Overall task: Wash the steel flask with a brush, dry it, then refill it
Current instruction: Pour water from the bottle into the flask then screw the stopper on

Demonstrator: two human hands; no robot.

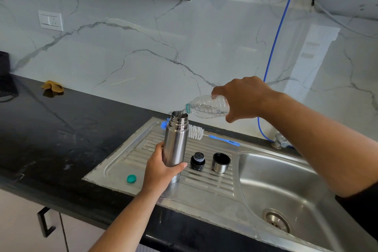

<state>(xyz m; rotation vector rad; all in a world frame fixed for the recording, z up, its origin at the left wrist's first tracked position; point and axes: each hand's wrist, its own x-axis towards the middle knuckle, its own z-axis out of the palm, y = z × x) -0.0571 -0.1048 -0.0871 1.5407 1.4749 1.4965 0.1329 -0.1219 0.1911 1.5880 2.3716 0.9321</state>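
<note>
Steel flask [175, 141] stands upright on the draining board [126, 161], my left hand [161, 166] gripping it steady while my right hand [243, 98] tips the plastic bottle [208, 108] over its mouth.

The drainboard [206, 182] is crowded on its far half — the upright flask [176, 139], a black stopper [197, 161] and a steel cup [221, 162] stand in a close row, the brush [200, 133] lying behind them. Left of the flask, only a teal cap [131, 178] sits on bare ribbed steel — the dark surface [51, 139] beyond lies open.
</note>
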